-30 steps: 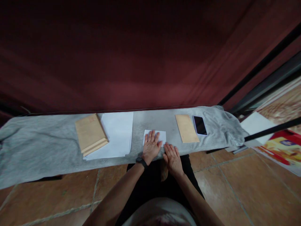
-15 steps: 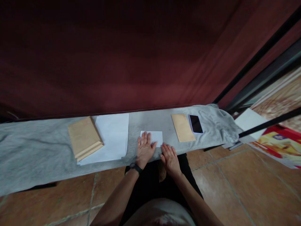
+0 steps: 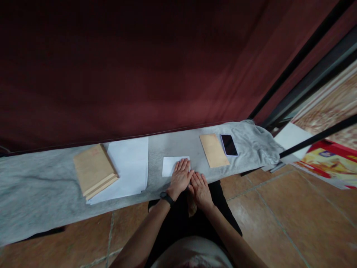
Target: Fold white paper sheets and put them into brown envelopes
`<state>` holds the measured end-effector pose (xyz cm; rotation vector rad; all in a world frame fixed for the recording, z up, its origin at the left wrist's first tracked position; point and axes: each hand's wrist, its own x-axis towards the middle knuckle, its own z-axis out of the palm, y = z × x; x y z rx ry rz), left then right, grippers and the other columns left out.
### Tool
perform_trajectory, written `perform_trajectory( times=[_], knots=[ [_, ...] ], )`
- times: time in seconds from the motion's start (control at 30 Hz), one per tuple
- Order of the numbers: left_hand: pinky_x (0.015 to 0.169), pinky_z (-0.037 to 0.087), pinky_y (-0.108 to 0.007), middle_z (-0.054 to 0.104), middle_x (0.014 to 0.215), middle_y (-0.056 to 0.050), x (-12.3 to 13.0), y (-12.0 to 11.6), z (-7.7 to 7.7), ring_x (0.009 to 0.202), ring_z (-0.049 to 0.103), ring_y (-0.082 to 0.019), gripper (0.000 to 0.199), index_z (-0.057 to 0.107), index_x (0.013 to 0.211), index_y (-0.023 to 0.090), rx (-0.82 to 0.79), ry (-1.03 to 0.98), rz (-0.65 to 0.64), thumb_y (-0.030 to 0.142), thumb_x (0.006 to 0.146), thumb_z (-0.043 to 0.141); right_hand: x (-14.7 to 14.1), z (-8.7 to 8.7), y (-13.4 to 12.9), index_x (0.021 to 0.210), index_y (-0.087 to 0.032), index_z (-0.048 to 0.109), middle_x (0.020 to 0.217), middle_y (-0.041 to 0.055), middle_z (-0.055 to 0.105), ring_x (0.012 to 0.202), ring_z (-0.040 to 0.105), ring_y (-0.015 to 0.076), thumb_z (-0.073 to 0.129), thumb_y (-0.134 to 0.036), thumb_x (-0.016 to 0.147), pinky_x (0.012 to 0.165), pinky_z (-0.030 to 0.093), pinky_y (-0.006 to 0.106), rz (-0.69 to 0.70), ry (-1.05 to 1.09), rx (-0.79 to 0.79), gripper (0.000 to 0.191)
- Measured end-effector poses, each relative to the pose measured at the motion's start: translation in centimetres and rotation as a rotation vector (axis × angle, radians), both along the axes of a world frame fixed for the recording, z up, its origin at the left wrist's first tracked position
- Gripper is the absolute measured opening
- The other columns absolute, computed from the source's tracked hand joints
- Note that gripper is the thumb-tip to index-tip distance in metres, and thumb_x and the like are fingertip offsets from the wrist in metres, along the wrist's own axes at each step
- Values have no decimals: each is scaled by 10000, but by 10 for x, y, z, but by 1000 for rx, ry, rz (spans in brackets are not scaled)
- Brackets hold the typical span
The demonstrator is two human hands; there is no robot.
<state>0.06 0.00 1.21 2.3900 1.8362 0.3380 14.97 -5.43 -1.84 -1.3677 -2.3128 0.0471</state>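
A folded white sheet of paper (image 3: 169,166) lies on the grey cloth in front of me. My left hand (image 3: 180,176), with a dark watch at its wrist, rests flat over the paper's right part, fingers stretched out. Close beside it, my right hand (image 3: 200,189) lies at the cloth's front edge, fingers extended and holding nothing. The two hands meet or nearly meet at the left thumb. To the right of them is a single brown envelope (image 3: 214,150).
A stack of brown envelopes (image 3: 96,167) sits partly on a pile of white paper (image 3: 131,163) at left. A phone (image 3: 229,145) lies right of the single envelope. Grey cloth (image 3: 41,186) covers the narrow bench. A dark red panel (image 3: 139,82) rises behind it.
My left hand has slid right across the paper, from its left part to its right edge, nearer my right hand. The right hand stays almost in place. The view has shifted slightly.
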Motion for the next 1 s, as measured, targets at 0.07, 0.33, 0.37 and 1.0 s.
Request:
perform_trajectory(
  times=[0.07,0.33,0.37,1.0],
  knots=[
    [1254,170,-446,341,1609,-60,4,2,-4,1521,212,-204,577,357,1532,170,0,4,-18,436,1031,250,0,-1,0,1492,-160,445,1463,117,550,1416,430,250,387,-321,1040,1219,271,488,-3,2,-2,483],
    [1254,142,-459,308,1624,-66,-1,14,-11,1533,163,-207,605,282,1563,171,-7,21,35,447,1026,246,1,3,0,1515,-145,401,1513,107,494,1437,395,257,380,-323,1039,1217,271,492,6,-17,-27,508],
    [1254,141,-462,306,1625,-70,-1,15,-11,1534,160,-211,607,280,1564,167,-8,22,43,445,1025,246,1,3,0,1522,-150,389,1513,105,494,1437,395,255,382,-327,1038,1217,271,491,7,-17,-32,515],
    [1244,170,-462,297,1612,-147,-36,13,-14,1518,221,-244,629,321,1540,90,41,69,247,437,1019,264,2,2,1,1554,-182,321,1550,81,447,1447,379,245,370,-324,1042,1216,262,490,21,-19,-37,534]
  ],
)
